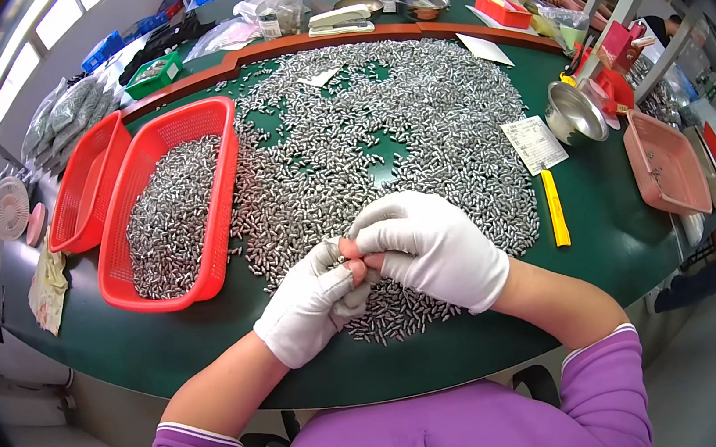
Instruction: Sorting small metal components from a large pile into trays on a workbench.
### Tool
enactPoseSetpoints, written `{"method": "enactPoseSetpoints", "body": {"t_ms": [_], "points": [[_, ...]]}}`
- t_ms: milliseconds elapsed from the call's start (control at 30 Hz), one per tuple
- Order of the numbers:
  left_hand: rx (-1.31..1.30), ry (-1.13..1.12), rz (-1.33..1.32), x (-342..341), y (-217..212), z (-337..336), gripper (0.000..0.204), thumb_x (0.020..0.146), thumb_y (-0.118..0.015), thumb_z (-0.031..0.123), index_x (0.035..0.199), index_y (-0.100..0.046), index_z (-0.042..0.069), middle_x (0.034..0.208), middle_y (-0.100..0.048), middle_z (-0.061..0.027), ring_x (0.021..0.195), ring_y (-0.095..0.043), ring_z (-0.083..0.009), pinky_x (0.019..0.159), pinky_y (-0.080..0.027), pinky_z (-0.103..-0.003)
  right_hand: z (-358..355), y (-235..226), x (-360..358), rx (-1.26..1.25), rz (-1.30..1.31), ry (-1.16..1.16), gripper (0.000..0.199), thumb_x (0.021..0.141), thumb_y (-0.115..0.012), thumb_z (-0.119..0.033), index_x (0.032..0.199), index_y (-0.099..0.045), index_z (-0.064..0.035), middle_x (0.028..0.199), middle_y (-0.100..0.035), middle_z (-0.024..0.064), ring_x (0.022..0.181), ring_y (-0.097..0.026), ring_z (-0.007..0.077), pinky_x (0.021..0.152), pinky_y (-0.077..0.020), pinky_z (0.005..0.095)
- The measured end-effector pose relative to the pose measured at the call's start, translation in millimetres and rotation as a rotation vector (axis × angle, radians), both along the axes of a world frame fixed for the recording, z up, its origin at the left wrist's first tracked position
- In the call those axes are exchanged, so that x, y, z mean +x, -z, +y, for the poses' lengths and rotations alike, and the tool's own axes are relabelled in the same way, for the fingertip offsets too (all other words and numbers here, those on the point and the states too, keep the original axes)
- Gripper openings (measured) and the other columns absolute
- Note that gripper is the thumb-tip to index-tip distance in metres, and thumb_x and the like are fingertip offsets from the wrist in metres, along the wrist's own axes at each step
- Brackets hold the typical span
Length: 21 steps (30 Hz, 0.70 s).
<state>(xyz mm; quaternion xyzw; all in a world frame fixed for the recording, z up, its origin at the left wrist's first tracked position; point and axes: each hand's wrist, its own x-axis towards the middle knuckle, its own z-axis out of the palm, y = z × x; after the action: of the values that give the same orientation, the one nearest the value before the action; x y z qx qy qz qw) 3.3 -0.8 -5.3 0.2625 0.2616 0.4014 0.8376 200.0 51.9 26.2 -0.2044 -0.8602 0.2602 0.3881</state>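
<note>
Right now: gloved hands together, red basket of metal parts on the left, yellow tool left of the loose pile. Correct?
Not quite: the yellow tool lies right of the loose pile, as the head view shows. The rest holds: left hand and right hand together, red basket of metal parts on the left.

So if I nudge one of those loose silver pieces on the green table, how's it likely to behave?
The silver pieces look slim with tapered ends, so one would probably roll or swivel. Their metallic shine suggests they're hard and possibly slippery. Because they lie closely packed on the green table, neighbours would likely shift too.
</note>
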Motion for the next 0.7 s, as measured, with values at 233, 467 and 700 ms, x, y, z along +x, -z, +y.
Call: {"method": "enactPoseSetpoints", "body": {"t_ms": [233, 467, 700], "points": [[-0.022, -0.067, -0.044, 1.5, -5.3, 1.4, 0.019, 0.095, -0.062, 0.021, 0.108, -0.057, 0.007, 0.093, -0.059, -0.0027, 0.062, -0.039, -0.0066, 0.054, -0.031, -0.019, 16.2, 11.9, 15.4, 0.114, -0.455, 0.272, 0.028, 0.079, -0.070, -0.016, 0.105, -0.068, -0.0088, 0.104, -0.065, 0.0087, 0.096, -0.062, 0.0293, 0.084, -0.0507, 0.0393], [-0.069, -0.072, -0.098, 0.3, -5.9, 2.5, 0.022, 0.096, -0.060, 0.020, 0.113, -0.057, 0.006, 0.093, -0.058, -0.0033, 0.063, -0.040, -0.0067, 0.054, -0.032, -0.019, 9.1, -1.8, 8.7, 0.210, -0.096, 0.261, 0.024, 0.070, -0.077, -0.010, 0.093, -0.068, -0.0080, 0.093, -0.065, 0.0079, 0.086, -0.063, 0.0287, 0.075, -0.0508, 0.0390], [-0.079, 0.021, -0.105, -1.5, -5.4, 2.6, 0.015, 0.097, -0.059, 0.021, 0.104, -0.056, 0.008, 0.087, -0.057, -0.0004, 0.060, -0.039, -0.0045, 0.052, -0.030, -0.018, 2.7, -9.2, -2.9, 0.238, -0.105, 0.088, 0.015, 0.070, -0.072, -0.012, 0.082, -0.065, -0.0066, 0.080, -0.063, 0.0065, 0.069, -0.063, 0.0273, 0.059, -0.0519, 0.0369]]}}
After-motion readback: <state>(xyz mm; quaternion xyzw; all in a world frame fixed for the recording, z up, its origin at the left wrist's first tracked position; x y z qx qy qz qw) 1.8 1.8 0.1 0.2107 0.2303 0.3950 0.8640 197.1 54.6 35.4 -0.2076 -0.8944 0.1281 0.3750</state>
